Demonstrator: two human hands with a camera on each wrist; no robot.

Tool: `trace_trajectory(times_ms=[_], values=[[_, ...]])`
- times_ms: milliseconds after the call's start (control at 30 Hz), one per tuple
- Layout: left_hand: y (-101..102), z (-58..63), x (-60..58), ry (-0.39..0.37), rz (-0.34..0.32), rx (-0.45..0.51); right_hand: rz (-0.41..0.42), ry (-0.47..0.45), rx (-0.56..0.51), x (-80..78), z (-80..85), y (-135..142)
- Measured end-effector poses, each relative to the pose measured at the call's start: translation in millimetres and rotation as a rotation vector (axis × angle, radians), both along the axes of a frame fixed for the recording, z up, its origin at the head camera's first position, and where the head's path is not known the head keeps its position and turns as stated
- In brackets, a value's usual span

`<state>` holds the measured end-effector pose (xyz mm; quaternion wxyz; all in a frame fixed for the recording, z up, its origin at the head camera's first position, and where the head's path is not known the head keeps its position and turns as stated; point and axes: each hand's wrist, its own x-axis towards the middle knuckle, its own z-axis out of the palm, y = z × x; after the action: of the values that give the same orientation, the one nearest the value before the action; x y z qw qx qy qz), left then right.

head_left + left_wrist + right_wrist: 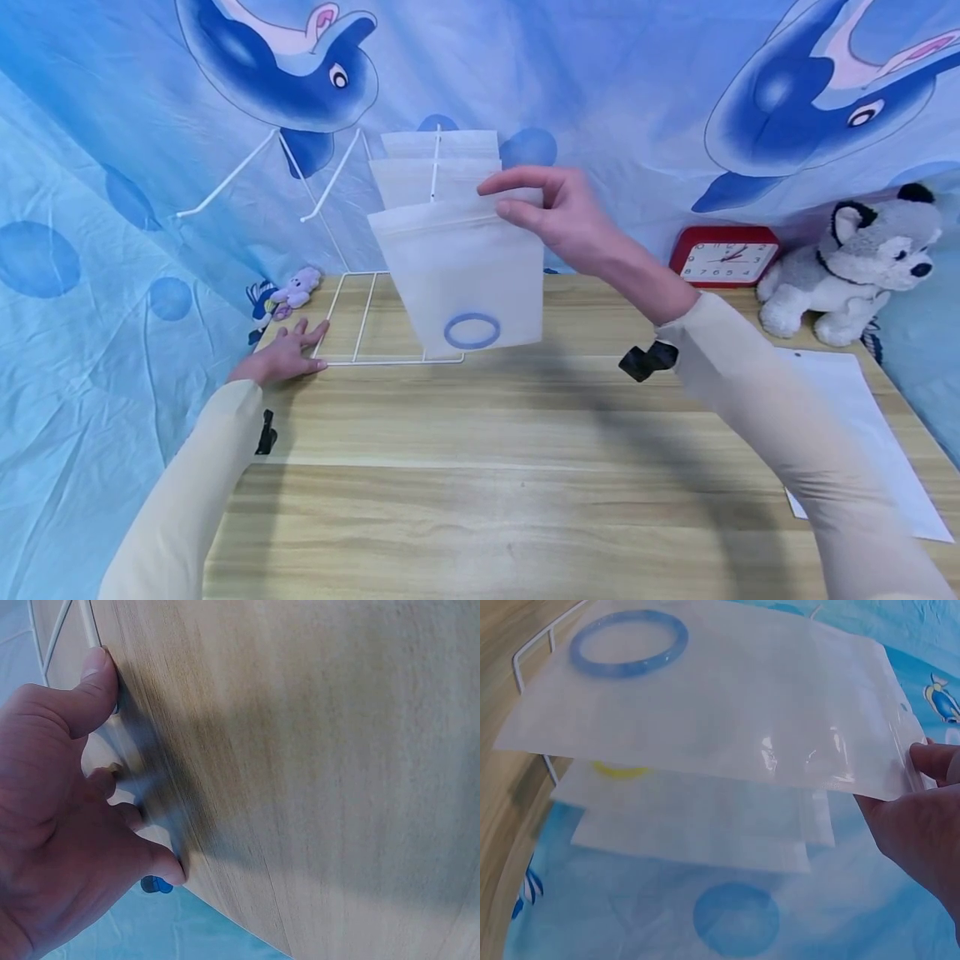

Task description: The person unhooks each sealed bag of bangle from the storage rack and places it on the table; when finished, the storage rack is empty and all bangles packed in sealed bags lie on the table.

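Observation:
A white wire rack (358,317) stands on the table, with prongs slanting upward. Along its right prong (436,162), several frosted zip bags hang one behind another. The front zip bag (465,267) contains a blue ring (472,331); a yellow ring (621,771) shows in a bag behind it. My right hand (573,217) pinches the front bag's upper right corner between thumb and fingers. My left hand (281,354) rests at the rack's front left corner, fingers spread, thumb (96,686) pressing the base wire. Its other fingers are partly hidden in the left wrist view.
Behind the left hand sits a small purple plush toy (298,287). A red clock (724,255) and a grey-and-white plush dog (851,267) stand at the back right. White paper (862,425) lies under the right forearm. A blue dolphin-print cloth (600,83) hangs behind the table.

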<state>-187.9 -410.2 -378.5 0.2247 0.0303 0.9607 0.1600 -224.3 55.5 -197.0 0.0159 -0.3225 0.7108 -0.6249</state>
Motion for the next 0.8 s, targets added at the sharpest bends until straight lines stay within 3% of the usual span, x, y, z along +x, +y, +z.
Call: trace_trajectory(times_ms=[233, 300, 433, 533, 800], values=[[-1.9, -0.6, 0.4, 0.006, -0.009, -0.01, -0.014, -0.035, -0.014, 1.2, -6.7, 45.1], [-2.2, 0.0, 0.2, 0.011, -0.017, -0.011, -0.075, -0.077, 0.039, 2.8, -8.9, 61.3], [-1.5, 0.0, -1.6, 0.016, -0.024, -0.01, -0.264, -0.108, 0.249, 8.3, -15.5, 95.9], [-0.7, 0.0, -2.4, 0.012, -0.019, -0.013, -0.347, -0.121, 0.341, 11.1, -23.9, 120.8], [-1.1, -1.0, -1.4, 0.024, -0.019, -0.011, -0.413, -0.171, 0.305, 15.0, -43.3, 175.2]])
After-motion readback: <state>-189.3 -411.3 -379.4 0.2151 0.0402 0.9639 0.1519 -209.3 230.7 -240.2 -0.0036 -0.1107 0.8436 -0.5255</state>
